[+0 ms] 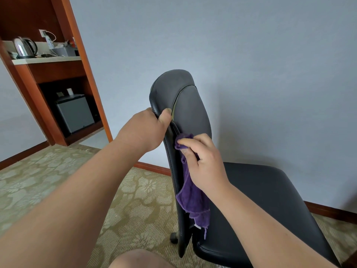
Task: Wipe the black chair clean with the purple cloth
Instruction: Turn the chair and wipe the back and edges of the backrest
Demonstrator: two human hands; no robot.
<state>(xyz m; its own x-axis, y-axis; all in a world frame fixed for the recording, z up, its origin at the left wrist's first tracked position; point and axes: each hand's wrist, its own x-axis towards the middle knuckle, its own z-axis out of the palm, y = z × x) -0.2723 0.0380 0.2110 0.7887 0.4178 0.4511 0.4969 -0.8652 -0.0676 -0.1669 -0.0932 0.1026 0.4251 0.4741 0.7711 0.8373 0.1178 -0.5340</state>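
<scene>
left hand (149, 128) clamps the left edge of the black chair (185, 105) backrest; right hand (202, 161) presses the bunched purple cloth (191, 198) against that edge, lower down.

Both forearms are bare from the bottom edge of the view up to the wrists: no sleeve, cuff or glove shows on either. The left hand (146, 130) carries no ring, watch, strap or bracelet on the parts that show, and its thumbnail is short and unpainted. The right hand (204, 161) is likewise plain, with nothing at the wrist and short, unvarnished nails on the fingers that can be seen. Both forearms are broad and smooth, with no marks, tattoos or plasters visible. A bare, rounded knee (139, 260) shows at the lower edge, uncovered by any cloth.
</scene>
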